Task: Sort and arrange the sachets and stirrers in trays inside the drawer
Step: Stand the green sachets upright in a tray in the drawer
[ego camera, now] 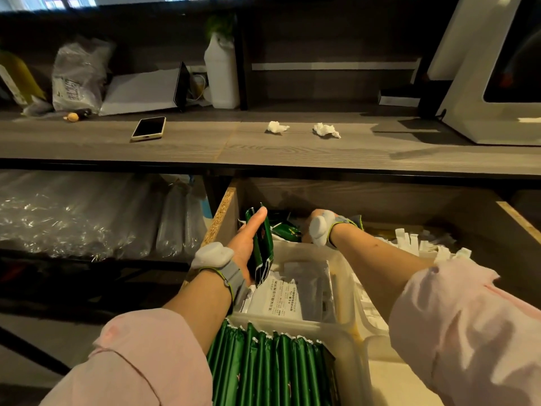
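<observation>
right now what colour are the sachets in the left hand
Dark green sachets, clearest in head view.

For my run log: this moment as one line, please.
left hand holds green sachets; right hand at loose sachets, grip hidden; front tray holds green row

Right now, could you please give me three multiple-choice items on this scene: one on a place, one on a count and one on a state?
1. Where does the phone lie?
A. In the drawer.
B. On the counter, left of the tissues.
C. On the floor.

2. How many crumpled tissues lie on the counter?
A. One.
B. Two.
C. Four.

3. What is the left hand doing?
A. Holding green sachets.
B. Pressing flat on the counter.
C. Holding the phone.

Answers:
1 B: the phone rests on the grey wood counter, with the tissues to its right.
2 B: two white wads lie side by side.
3 A: it grips the green sachets upright over the drawer.
</observation>
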The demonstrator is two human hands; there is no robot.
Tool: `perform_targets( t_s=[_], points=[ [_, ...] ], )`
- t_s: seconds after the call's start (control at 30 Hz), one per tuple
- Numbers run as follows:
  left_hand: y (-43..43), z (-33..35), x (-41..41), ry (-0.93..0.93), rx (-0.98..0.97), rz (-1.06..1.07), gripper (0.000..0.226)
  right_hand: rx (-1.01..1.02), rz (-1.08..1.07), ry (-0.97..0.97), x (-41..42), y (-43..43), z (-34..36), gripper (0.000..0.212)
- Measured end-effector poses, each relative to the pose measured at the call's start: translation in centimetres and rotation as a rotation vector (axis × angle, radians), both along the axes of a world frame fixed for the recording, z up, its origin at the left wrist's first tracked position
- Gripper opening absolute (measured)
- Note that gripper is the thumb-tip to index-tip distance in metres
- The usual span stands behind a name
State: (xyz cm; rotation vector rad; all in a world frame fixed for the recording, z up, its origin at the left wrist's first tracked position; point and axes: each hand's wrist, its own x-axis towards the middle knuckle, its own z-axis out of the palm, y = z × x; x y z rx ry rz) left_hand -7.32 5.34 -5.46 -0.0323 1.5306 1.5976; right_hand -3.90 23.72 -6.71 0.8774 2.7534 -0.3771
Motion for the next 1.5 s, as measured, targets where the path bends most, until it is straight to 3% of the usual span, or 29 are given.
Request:
perform_targets(
  t_s=[0.13, 0.23, 0.3, 0.4, 0.5, 0.57, 0.63, 0.7, 0.77, 0.9, 1.13, 1.23, 1.3, 1.4, 1.5],
  points=[
    [0.3, -0.9, -0.7, -0.009, 0.106, 0.044, 0.135, -0.015, 0.026, 0.049, 1.5, 0.2, 4.5, 0.035],
    [0.6, -1.6, -1.3, -0.078, 0.161, 0.101, 0.13, -0.107, 0.0, 0.145, 2.4, -0.9, 7.3, 0.037],
    [0.6, -1.9, -1.9, -0.039, 0.148, 0.087, 0.127, -0.293, 0.025, 0.236, 3.1, -2.1, 8.0, 0.025],
    [0.5, -2.1, -2.0, -0.058, 0.182, -0.029, 0.11, -0.524, 0.088, 0.245, 3.2, -5.1, 7.1, 0.011],
    [0.3, -1.6, -1.4, -0.03, 0.129, -0.082, 0.075, -0.716, 0.16, 0.164, 3.0, -6.6, 5.6, 0.01],
    [0.2, -1.6, -1.7, 0.06, 0.047, -0.02, 0.047, -0.803, 0.098, 0.185, 2.4, -5.4, 4.7, 0.014],
    [0.1, -1.9, -1.7, 0.104, -0.019, 0.031, 0.025, -0.563, -0.01, 0.272, 1.2, -3.0, 3.5, 0.023],
    [0.1, -1.9, -1.5, 0.042, -0.019, 0.057, 0.02, -0.217, 0.058, 0.165, -0.1, -1.2, 2.1, 0.033],
    [0.2, -2.4, -1.6, 0.024, -0.013, 0.061, 0.025, -0.063, 0.155, 0.001, -1.3, -0.9, 0.1, 0.04],
    [0.3, -2.1, -1.7, 0.022, -0.039, 0.089, 0.058, -0.177, 0.105, -0.006, -3.5, -1.0, -1.8, 0.063],
    [0.4, -1.5, -1.4, 0.044, -0.037, 0.069, 0.07, -0.1, 0.157, 0.095, -1.5, -1.9, 1.0, 0.042],
    [1.0, -1.7, -2.1, 0.115, 0.01, 0.019, 0.073, -0.23, 0.161, 0.174, 2.7, -3.1, 5.2, 0.04],
    [1.0, -1.1, -1.3, 0.18, -0.005, 0.033, 0.076, -0.448, 0.058, 0.238, 6.4, -4.0, 7.4, 0.035],
    [1.1, -0.5, 0.1, 0.059, 0.03, 0.035, 0.081, -0.772, -0.052, 0.267, 10.2, -5.4, 8.0, 0.031],
    [1.9, -0.1, 1.5, 0.034, 0.011, -0.144, 0.109, -0.831, -0.034, 0.262, 12.9, -6.0, 7.7, 0.029]
  ],
)
